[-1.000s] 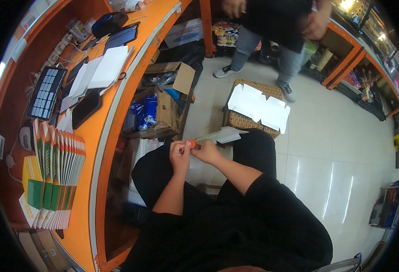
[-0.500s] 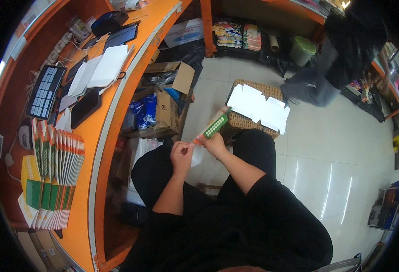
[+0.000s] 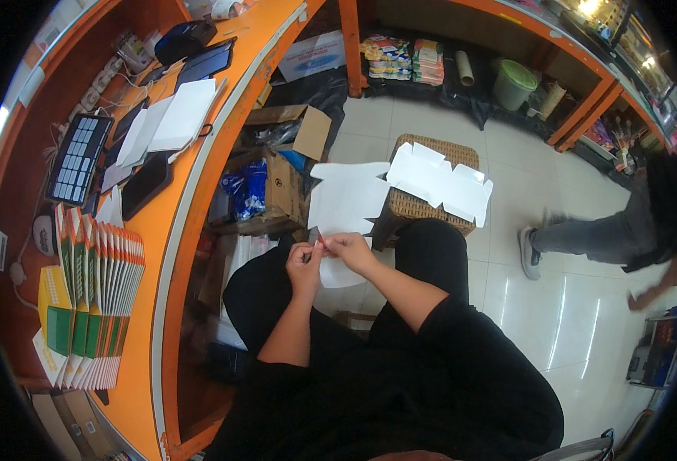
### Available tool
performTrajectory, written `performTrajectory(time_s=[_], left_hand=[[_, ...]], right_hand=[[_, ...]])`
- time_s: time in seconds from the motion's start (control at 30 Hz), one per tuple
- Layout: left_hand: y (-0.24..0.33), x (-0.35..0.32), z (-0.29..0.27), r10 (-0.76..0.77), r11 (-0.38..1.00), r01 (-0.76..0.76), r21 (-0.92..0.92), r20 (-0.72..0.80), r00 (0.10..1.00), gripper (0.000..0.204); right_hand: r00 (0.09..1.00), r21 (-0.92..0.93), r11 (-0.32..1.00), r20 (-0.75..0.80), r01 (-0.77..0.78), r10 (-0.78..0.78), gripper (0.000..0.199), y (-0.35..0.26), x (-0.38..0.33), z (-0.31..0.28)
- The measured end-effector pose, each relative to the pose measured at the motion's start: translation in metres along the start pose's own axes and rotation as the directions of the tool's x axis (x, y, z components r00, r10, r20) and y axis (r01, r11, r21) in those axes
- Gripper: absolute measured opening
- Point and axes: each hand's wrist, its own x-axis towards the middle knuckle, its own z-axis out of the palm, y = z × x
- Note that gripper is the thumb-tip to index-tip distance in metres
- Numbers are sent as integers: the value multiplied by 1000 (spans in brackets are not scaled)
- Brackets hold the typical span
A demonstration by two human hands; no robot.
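A flat white die-cut carton blank [image 3: 346, 201] stands spread open above my knees, its plain side toward me. My left hand [image 3: 304, 265] pinches its lower edge on the left. My right hand [image 3: 347, 250] grips the same lower edge just beside it, fingertips almost touching the left ones. A rounded white flap [image 3: 335, 274] hangs down below my hands. I sit in black clothes, both forearms bare.
A wicker basket [image 3: 423, 206] with more white blanks [image 3: 440, 181] stands on the tiled floor ahead. The orange counter [image 3: 161, 223] at left carries a row of green and yellow flat cartons [image 3: 88, 296], a calculator, papers and phones. Open cardboard boxes [image 3: 281, 165] sit underneath. A person's leg [image 3: 577, 234] crosses at right.
The piece in my hands turned from edge-on, showing its green printed side, to spread flat with its white side facing me. The other person walked from the far shelves to the right.
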Motion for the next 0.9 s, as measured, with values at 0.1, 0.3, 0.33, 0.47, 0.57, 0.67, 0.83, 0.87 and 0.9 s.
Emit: performTrajectory(time_s=[0.1, 0.3, 0.33, 0.47, 0.57, 0.67, 0.83, 0.87, 0.9], left_hand=[[6, 0, 2, 122, 989, -118, -90, 40, 992, 15], [9, -1, 1, 118, 986, -112, -120, 48, 992, 15], [7, 0, 0, 101, 991, -99, -91, 26, 995, 15], [-6, 3, 0, -27, 983, 15, -180, -67, 997, 17], [-13, 5, -1, -93, 973, 73, -217, -83, 992, 17], [-14, 5, -3, -87, 964, 75, -253, -37, 995, 18], [-7, 5, -3, -306, 855, 272, -442, -6, 952, 21], [-6, 5, -2, -140, 943, 124, -307, -29, 990, 22], [-5, 5, -1, -153, 946, 143, -290, -10, 988, 21]], right_hand=[[996, -25, 996, -27, -88, 87, 35, -13, -1, -3], [978, 79, 978, -69, -191, 197, 30, -21, -2, -15], [979, 100, 982, -107, -161, 171, 28, -19, -2, -15], [978, -578, 806, -66, 124, -197, 23, -9, -4, -3], [887, -651, 657, 52, 379, -459, 25, -4, -8, 7], [975, -491, 854, -39, 172, -219, 25, -4, -11, 4], [913, -617, 724, -24, 307, -408, 26, 7, -6, 3], [888, -749, 586, 9, 310, -459, 26, 11, -4, 3], [836, -761, 542, 2, 357, -548, 27, 14, -2, 4]])
